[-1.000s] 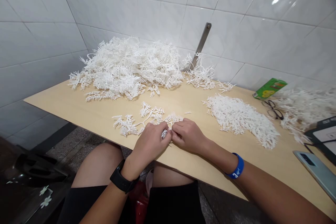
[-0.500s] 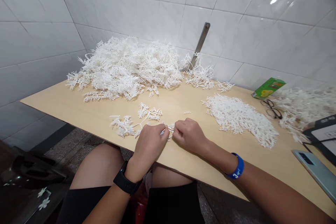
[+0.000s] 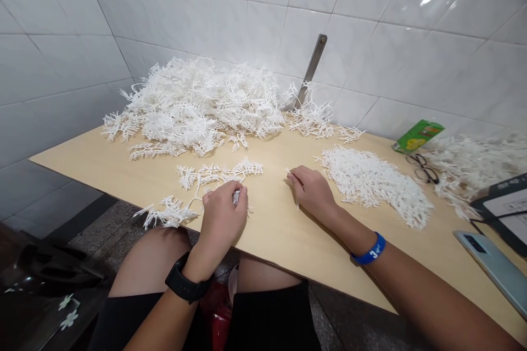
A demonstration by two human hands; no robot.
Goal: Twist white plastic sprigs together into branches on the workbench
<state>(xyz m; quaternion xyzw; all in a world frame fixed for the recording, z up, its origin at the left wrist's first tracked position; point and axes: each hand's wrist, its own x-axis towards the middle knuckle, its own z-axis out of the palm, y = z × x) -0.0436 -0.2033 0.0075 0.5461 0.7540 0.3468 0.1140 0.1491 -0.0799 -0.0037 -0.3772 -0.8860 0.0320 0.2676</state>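
My left hand (image 3: 225, 209) is closed round part of a white branched plastic sprig (image 3: 206, 175), whose twiggy arms spread over the board to its left and behind it. One bushy end (image 3: 167, 212) of white twigs lies by the front edge. Apart from it, my right hand (image 3: 309, 189) pinches a small white plastic twig (image 3: 297, 204) just above the board; thin tips poke out from the fingers. To the right of that hand lies a flat heap of small loose white twigs (image 3: 374, 184).
A big tangled pile of white sprigs (image 3: 201, 104) stands against the tiled wall, beside a metal bar (image 3: 310, 71). On the right are a green carton (image 3: 419, 136), eyeglasses (image 3: 426, 174), more white twigs (image 3: 481, 162), a phone (image 3: 492, 271) and a dark-edged device (image 3: 506, 214).
My hands were close together and have parted. The right one moved right and away from me with the small twig; the left moved slightly left, and the sprig shifted with it.
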